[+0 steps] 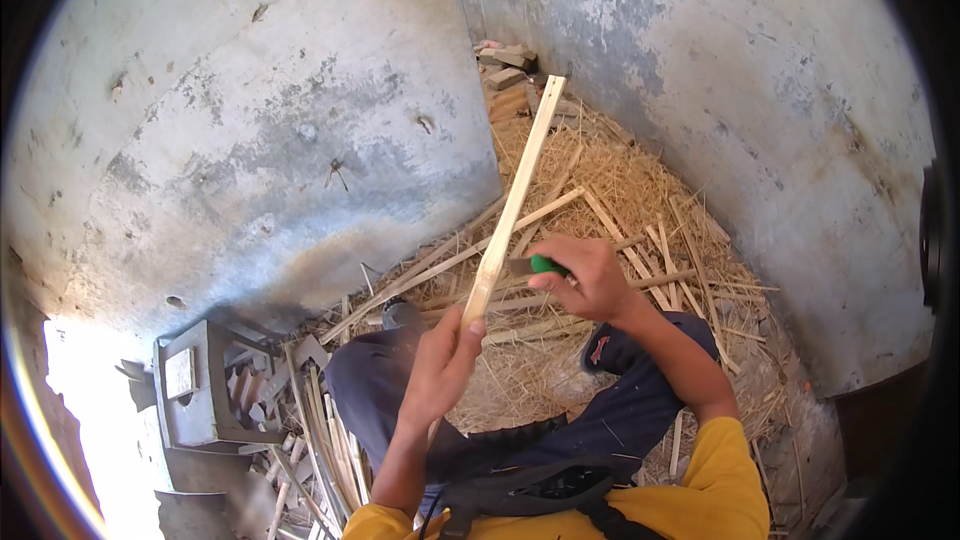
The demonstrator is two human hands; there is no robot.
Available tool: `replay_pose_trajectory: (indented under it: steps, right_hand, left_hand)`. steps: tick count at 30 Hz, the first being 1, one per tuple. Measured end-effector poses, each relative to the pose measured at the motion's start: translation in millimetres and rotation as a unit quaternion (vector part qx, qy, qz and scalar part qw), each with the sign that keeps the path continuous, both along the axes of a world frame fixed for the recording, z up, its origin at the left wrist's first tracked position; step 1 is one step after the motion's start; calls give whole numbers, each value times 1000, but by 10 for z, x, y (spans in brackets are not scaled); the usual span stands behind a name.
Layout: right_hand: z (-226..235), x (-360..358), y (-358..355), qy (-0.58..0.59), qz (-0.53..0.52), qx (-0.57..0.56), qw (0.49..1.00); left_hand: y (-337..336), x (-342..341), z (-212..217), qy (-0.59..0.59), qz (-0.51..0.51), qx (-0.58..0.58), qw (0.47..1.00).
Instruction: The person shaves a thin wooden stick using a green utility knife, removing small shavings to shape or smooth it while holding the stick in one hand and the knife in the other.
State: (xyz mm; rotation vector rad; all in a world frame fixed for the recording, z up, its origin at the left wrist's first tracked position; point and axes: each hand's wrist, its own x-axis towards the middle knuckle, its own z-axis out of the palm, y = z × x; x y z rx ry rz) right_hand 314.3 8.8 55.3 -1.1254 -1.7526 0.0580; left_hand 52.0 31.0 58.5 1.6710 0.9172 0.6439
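A long, pale split bamboo strip (518, 187) slants up and away from me, its far end raised toward the wall corner. Its lower part is gripped by my left hand (443, 365), with the thumb lying along it. In my right hand (587, 278) is a knife (545, 264) with a green handle, the fingers wrapped around it. The short dark blade points left and lies at the strip's right edge, just above my left hand; whether it touches the wood I cannot tell.
Shavings (630, 175) and several loose bamboo strips (640, 260) cover the floor between my legs and the walls. More strips (335, 450) lie by my left leg, beside a grey metal box frame (205, 385). Bricks (507, 60) are piled in the far corner.
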Motion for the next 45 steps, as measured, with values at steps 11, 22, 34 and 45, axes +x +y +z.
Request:
replay_pose_trajectory:
  steps: [11, 22, 34, 45]
  right_hand:
    - [-3, -208, 10, 0, 8, -18, 1000]
    - [-157, -240, 124, -42, -28, -8, 999]
    - [-59, 89, 569, -35, -128, -10, 991]
    - [-217, 1257, 879, 127, -314, -180, 924]
  left_hand:
    - [-189, 96, -8, 53, 51, 78, 994]
    - [-177, -79, -316, 40, 40, 34, 998]
    - [-251, -359, -627, -3, 29, -87, 996]
    - [-472, -692, -815, -22, 37, -202, 978]
